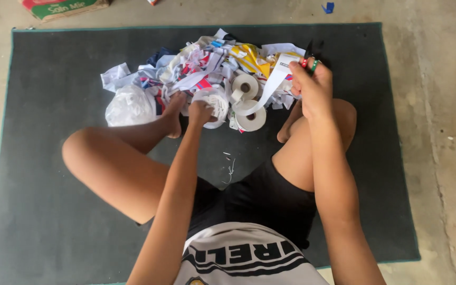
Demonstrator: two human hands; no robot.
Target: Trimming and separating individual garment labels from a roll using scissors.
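I sit cross-legged on a dark mat. My left hand grips a white tape roll close to my foot. My right hand is raised at the right, pinching the end of a white paper strip that runs down to another white roll lying on the mat. A third white roll lies just behind it. Small red and green scissor handles show at my right fingers; the blades are hidden.
A heap of cut paper and fabric scraps fills the mat's far middle, with a clear plastic bag at its left. A cardboard box stands on the concrete floor beyond. Tiny white snippets lie between my legs.
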